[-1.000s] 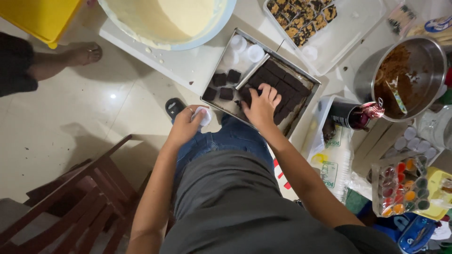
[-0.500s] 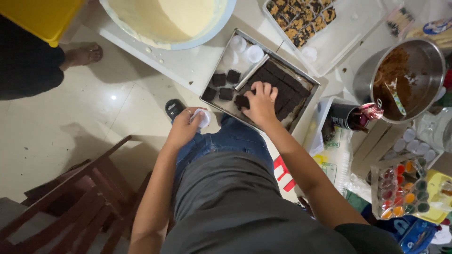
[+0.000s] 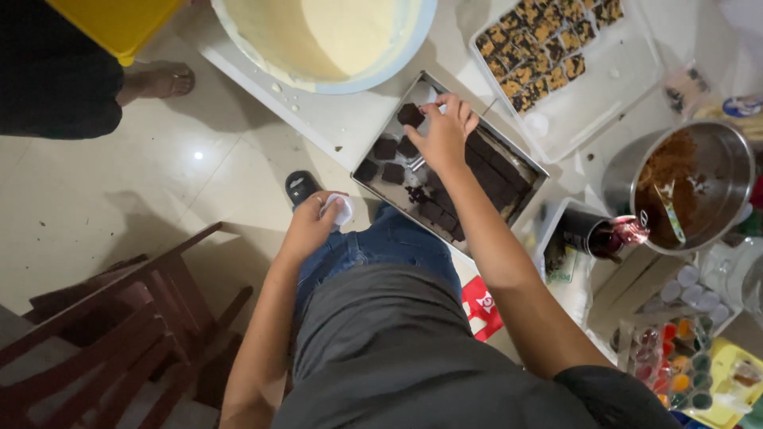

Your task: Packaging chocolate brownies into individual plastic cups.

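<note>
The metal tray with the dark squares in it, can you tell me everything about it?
The metal tray is a shallow, silvery rectangle lying flat and slantwise on the white board, just past the person's knees. Inside are dark brown squares: a cut slab on its right part and loose pieces at the left. The right hand reaches over it, fingers at the far rim near one square.

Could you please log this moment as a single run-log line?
left hand: holds small white cup | right hand: over metal tray, fingers at brown square | cream bowl beside tray
</note>
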